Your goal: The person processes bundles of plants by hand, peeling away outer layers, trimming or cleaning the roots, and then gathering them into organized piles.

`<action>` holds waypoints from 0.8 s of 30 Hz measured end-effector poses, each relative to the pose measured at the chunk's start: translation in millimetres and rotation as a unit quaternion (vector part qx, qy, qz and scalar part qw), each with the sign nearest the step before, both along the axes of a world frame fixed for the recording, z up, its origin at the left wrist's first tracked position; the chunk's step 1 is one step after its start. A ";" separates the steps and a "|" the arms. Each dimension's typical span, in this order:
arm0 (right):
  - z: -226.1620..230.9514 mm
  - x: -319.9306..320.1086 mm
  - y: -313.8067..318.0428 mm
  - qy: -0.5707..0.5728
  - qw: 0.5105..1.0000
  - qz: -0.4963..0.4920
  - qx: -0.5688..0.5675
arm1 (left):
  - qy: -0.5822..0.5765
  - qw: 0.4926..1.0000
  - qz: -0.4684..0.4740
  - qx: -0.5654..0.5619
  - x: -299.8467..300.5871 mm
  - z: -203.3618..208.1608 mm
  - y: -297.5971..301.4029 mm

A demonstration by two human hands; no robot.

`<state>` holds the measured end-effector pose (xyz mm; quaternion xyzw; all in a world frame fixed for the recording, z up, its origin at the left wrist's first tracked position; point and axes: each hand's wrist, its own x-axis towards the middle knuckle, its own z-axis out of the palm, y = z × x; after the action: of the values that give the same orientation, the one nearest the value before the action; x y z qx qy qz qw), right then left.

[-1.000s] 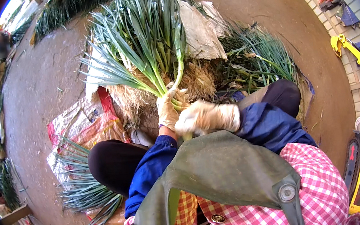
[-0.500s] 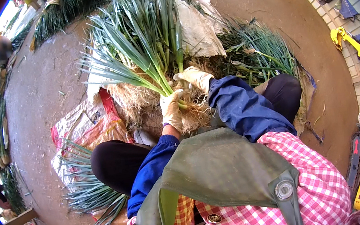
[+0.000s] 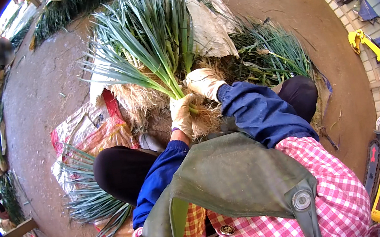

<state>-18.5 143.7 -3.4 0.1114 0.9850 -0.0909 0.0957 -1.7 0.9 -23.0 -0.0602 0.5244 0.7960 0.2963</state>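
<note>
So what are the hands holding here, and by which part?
The left hand grips a bunch of green leeks at its base, just above the roots. The right hand rests on the same bunch's base; its grip cannot be told.

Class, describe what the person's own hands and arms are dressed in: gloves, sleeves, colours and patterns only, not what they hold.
Both the left hand and the right hand wear pale cream work gloves, soiled and worn-looking. Both forearms are covered by blue sleeves, loose and creased; nearer the body a pink-and-white checked garment shows beneath an olive-green apron with metal snaps.
</note>
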 end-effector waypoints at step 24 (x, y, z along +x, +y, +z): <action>24.5 4.0 15.2 0.080 0.500 -0.230 -0.831 | -0.180 0.954 -0.032 0.239 2.6 42.6 -18.7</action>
<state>-14.5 158.9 21.2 0.1957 0.3992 -0.8948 0.0406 0.9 -17.8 19.5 -0.1130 0.2580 0.8644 0.4166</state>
